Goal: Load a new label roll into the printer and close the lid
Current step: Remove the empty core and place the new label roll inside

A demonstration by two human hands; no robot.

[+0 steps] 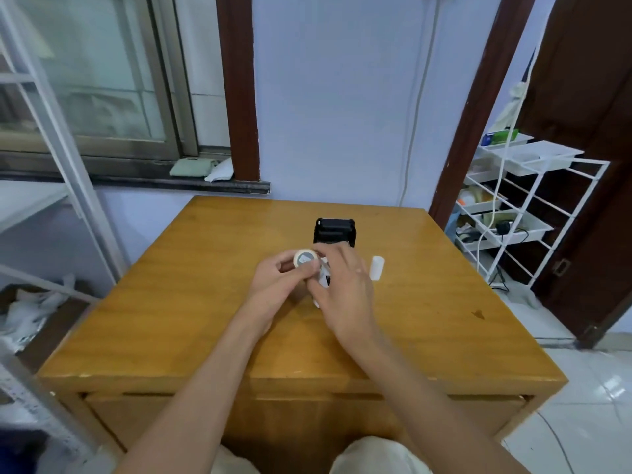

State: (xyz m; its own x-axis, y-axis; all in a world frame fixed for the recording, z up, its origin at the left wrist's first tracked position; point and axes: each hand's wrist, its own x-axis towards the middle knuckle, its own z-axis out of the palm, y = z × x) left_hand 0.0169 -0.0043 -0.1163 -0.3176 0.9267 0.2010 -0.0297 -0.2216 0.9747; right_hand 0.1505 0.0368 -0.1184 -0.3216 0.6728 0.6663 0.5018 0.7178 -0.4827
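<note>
From the head camera, the label roll [305, 257] is held above the middle of the wooden table [171, 302], turned so that one round end faces up toward the camera; its axis runs roughly toward the viewer, tilted a little. The left hand [278, 280] is closed on the roll, fingers wrapped around its left side and the thumb pressed at its lower edge. The right hand [342, 285] sits just right of the roll, fingers curled over a strip of white paper [324, 277] with a dark mark, which hangs from the roll; whether it pinches that strip cannot be told. Behind the hands stands the black printer [334, 231], its lower part hidden by the right fingers. A second white roll [377, 267] lies on the table just right of the right hand, apart from it.
</note>
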